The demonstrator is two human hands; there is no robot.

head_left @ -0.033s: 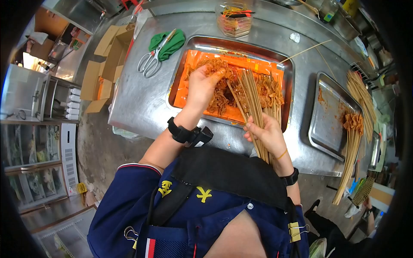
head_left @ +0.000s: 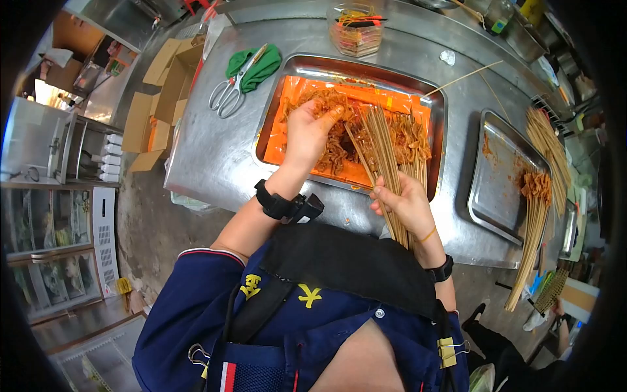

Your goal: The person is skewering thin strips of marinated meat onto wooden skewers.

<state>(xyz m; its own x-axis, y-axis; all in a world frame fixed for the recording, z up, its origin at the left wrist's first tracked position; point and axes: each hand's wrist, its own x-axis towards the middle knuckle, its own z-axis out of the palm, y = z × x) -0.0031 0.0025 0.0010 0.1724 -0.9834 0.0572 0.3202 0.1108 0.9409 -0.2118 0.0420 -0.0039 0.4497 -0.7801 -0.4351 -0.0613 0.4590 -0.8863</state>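
Observation:
My left hand [head_left: 309,135] is at the left part of a steel tray [head_left: 441,147], thumb and fingers closed on saucy reddish-brown food strips [head_left: 334,153]. Its fingertips are partly buried among the strips. Orange plastic packaging [head_left: 281,145] lies under the food. My right hand [head_left: 403,201] grips a bundle of thin bamboo skewers [head_left: 386,153] at the tray's near edge, their upper ends leaning over the food. Beside the bundle, skewers loaded with food [head_left: 413,140] rest in the tray's right part.
Scissors [head_left: 228,95] lie on a green cloth [head_left: 261,68]. At the back stands a clear container [head_left: 356,32]. A second tray [head_left: 499,176] on the right carries a finished-looking skewer bundle [head_left: 537,222]; more bare skewers [head_left: 552,150] lie beyond. Cardboard boxes [head_left: 153,111] stand left; another person's leg [head_left: 490,333] shows lower right.

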